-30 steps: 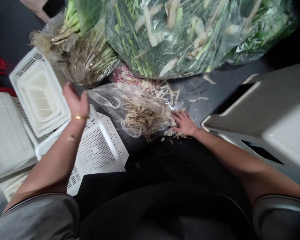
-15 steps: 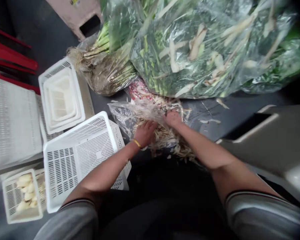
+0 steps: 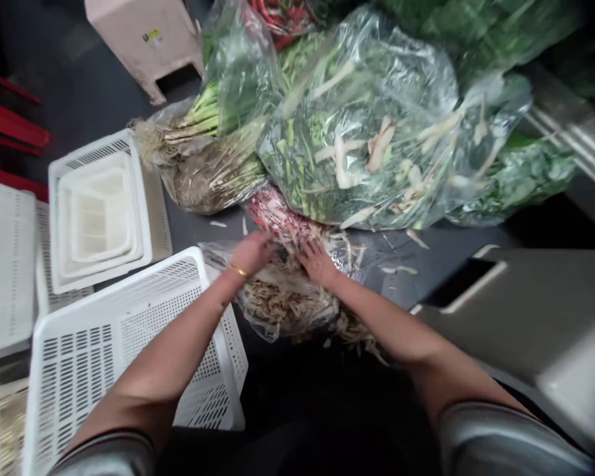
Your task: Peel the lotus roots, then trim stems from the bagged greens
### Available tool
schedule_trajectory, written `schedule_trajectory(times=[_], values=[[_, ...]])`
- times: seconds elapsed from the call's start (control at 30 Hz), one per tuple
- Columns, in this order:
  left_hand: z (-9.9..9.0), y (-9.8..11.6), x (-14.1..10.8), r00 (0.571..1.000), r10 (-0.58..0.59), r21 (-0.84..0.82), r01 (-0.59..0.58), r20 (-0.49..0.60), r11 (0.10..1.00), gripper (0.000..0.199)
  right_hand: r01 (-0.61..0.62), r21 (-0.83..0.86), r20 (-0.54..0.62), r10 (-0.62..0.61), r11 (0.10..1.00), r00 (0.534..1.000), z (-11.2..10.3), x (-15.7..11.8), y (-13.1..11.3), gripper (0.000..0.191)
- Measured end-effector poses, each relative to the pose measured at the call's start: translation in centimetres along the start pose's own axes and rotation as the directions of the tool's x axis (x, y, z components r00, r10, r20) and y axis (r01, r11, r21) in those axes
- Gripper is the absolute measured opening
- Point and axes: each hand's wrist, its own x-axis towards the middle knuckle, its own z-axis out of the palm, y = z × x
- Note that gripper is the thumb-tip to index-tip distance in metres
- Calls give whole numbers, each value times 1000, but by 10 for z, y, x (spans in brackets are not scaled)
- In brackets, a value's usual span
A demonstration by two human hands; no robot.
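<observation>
Right fingers (image 3: pixel 309 253) spread just beyond bagged peelings (image 3: pixel 272 306).

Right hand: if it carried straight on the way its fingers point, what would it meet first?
Most likely the red-and-white patterned material, just up and to the left of the right hand's fingertips. The left hand lies close to that line, and depth is unclear.

Thin clear plastic bag (image 3: pixel 264 328) mid-frame is all crinkly and shiny, and the brown shredded peelings (image 3: pixel 282 305) in it look rough. Big clear plastic bag of greens (image 3: pixel 377 165) up top? Super glossy. White slotted rectangular basket (image 3: pixel 79 377), lower left: smooth plastic. Pale pink stool (image 3: pixel 139 39), upper left, looks like fairly matt plastic. Gold-coloured bracelet (image 3: pixel 238 270) looks like shiny metal.
</observation>
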Motion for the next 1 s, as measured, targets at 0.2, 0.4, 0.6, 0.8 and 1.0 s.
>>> schedule_trajectory(times=[0.2, 0.4, 0.6, 0.8, 1.0], values=[[-102, 94, 122, 811, 54, -177, -192, -582, 965, 46, -43, 18, -578, 46, 999, 815, -145, -37, 54, 46], [-3, 152, 85, 902, 269, -17, -292, -336, 956, 43, -313, 244, -663, 393, 918, 637, -123, -20, 64, 56], [100, 75, -1, 834, 473, 20, -498, 285, 867, 33, -21, 134, -247, 54, 991, 967, 45, -112, 100, 55], [103, 39, 38, 893, -438, 205, 411, 103, 888, 55, -670, 402, -261, 779, 624, 570, 57, -70, 162, 59], [161, 94, 16, 907, -335, 272, 266, 254, 925, 81, -394, 221, -183, 434, 892, 882, 76, -19, 84, 57]])
